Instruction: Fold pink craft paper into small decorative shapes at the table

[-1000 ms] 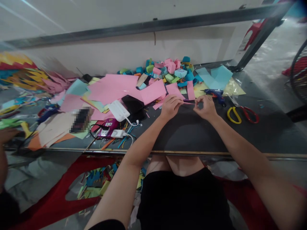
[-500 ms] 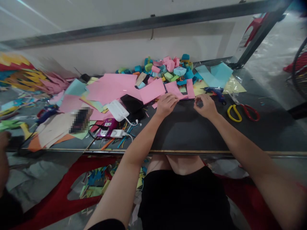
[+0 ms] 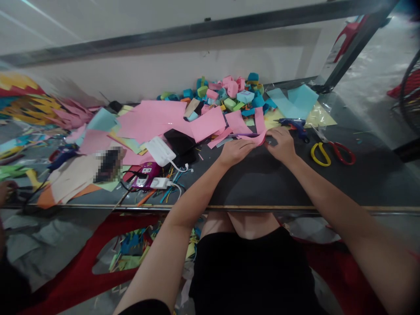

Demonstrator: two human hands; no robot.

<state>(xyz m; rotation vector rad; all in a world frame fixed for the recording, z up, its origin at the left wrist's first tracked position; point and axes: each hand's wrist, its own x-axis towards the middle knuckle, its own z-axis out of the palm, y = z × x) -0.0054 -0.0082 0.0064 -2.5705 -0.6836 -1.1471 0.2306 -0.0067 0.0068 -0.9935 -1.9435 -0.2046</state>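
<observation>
A pink paper strip [image 3: 257,139] curves upward between my two hands, just above the dark tabletop. My left hand [image 3: 238,152] is closed on its left part, fingers laid together along it. At the strip's right end, my right hand [image 3: 282,144] is curled in a pinch, with the fingertips partly hidden. Behind the strip lie a pink paper piece [image 3: 238,121] and an upright-looking narrow pink piece [image 3: 259,118]. A larger pink sheet [image 3: 208,124] rests to the left.
Folded paper pieces [image 3: 232,89] are heaped at the back. Right of my hands lie a blue glue gun [image 3: 293,123] and scissors [image 3: 341,153] with one yellow and one red handle. Leftward are a white power bank [image 3: 160,150], a purple power strip [image 3: 146,174] and another person's hand [image 3: 5,192].
My left hand has moved right, toward my right hand, bringing the pink strip with it. My right hand now meets the strip's end, where before it was apart.
</observation>
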